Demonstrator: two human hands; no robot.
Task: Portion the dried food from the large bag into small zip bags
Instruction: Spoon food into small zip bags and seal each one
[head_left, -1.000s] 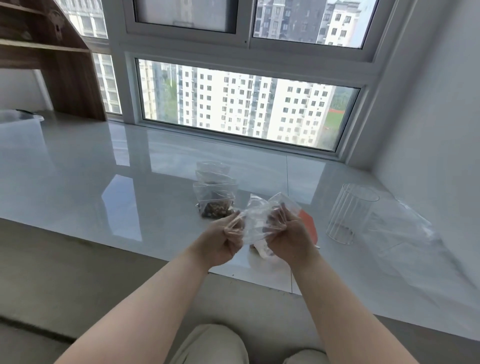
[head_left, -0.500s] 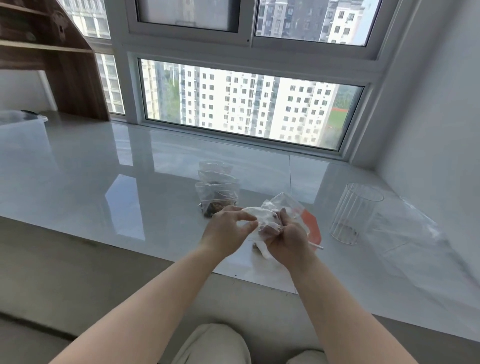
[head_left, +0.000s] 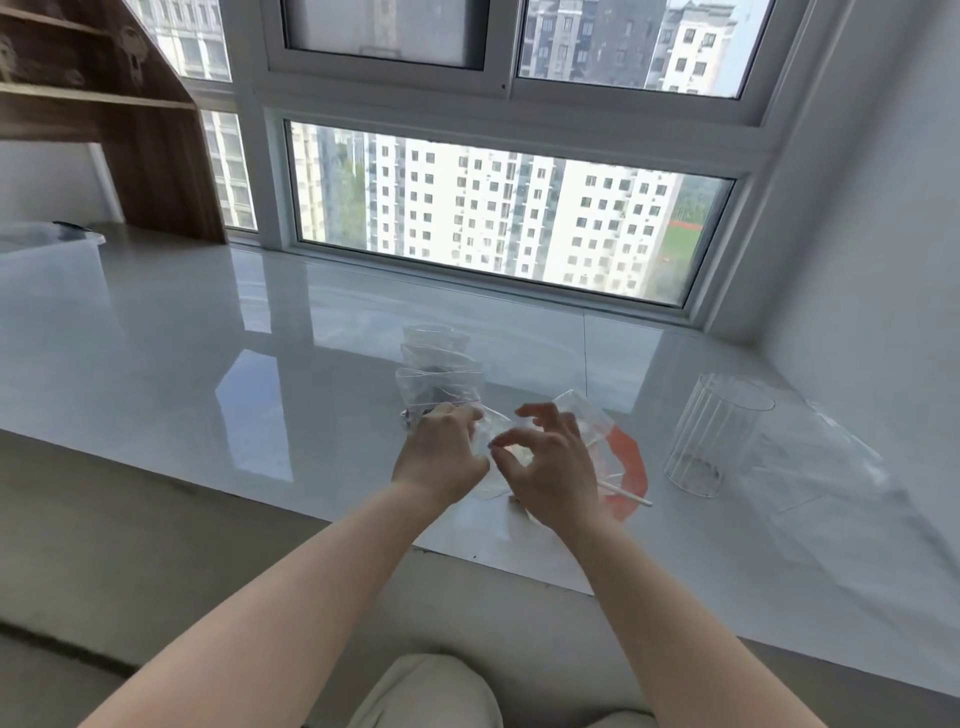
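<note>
1. Gripping a small zip bag (head_left: 493, 441) at frame centre, my left hand (head_left: 441, 457) steadies it, likely for sealing.
2. Right hand (head_left: 545, 467) hovers, fingers loosely spread, holding nothing.
3. Filled bags (head_left: 439, 382) lie stacked just behind.

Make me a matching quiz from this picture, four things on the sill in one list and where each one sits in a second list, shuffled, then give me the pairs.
Things
1. ribbed clear glass cup
2. row of small clear zip bags
3. red-orange flat piece
4. brown wooden shelf

Places
A. far left, beside the window
B. just beyond the left hand
C. right of the red-orange piece, standing upright
D. lying flat just right of the right hand

Pairs: 1-C, 2-B, 3-D, 4-A
</note>
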